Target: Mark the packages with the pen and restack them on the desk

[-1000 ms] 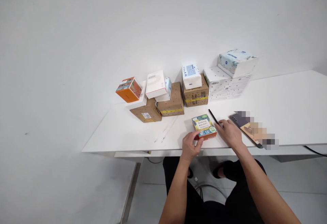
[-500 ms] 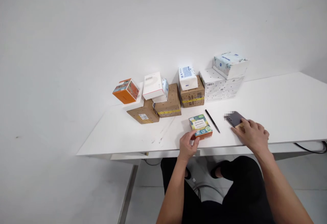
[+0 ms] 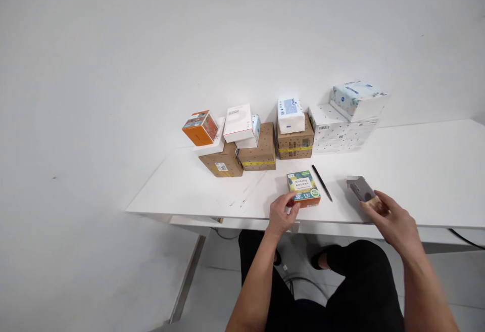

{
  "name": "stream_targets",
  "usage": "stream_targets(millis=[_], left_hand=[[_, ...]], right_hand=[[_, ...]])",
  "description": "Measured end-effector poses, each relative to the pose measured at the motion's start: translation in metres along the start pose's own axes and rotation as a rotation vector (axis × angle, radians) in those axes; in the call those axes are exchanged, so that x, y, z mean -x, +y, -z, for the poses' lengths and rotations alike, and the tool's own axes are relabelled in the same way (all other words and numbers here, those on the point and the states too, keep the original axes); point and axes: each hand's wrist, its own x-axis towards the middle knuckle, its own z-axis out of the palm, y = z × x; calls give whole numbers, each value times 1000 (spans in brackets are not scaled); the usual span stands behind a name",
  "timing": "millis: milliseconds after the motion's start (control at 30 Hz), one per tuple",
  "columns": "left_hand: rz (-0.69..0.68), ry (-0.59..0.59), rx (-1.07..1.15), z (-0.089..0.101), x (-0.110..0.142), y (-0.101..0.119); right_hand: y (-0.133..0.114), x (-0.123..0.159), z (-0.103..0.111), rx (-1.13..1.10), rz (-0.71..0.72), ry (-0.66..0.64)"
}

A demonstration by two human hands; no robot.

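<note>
Hands: we see both of the person's hands at the near edge of the white table [image 3: 435,170], low in the frame, centre and right.
Left hand [image 3: 282,214]: fingers pinch the near left corner of the small green-and-orange box [image 3: 303,189]; the grip is light, at the corner only, which we judge steadies the box flat on the table rather than lifting it.
Small box: it lies printed face up, just below the centre of the frame, near the table's front edge and within easy reach.
Right hand [image 3: 394,221]: fingers close around the near end of the dark phone [image 3: 362,189], at the lower right; its far end appears to be close to the tabletop, but we cannot tell whether it touches.
Pen: the black pen [image 3: 322,183] lies loose between box and phone, just beside the box's right edge, touched by neither hand.
Back row: brown cartons [image 3: 261,151] and a white carton [image 3: 341,130] stand along the wall at the centre of the frame, serving as bases for smaller goods.
Stacked items: an orange box [image 3: 200,128] sits tilted at the left end, a white box [image 3: 238,122] next to it, and tissue packs [image 3: 358,99] on top at the right; the piling keeps the front of the table free for handling.
</note>
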Motion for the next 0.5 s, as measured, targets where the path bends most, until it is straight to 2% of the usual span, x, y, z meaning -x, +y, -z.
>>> stream_targets(millis=[100, 200, 333, 500], left_hand=[[-8, 7, 9, 0, 0, -1], [1, 7, -3, -1, 1, -1], [11, 0, -9, -1, 1, 1], [35, -15, -12, 1, 0, 2]], right_hand=[[-19, 20, 8, -596, -303, -110], [-43, 43, 8, -1104, -423, -243], [-70, 72, -1, -1386, -580, -437], [-94, 99, -18, -1523, -754, -789]])
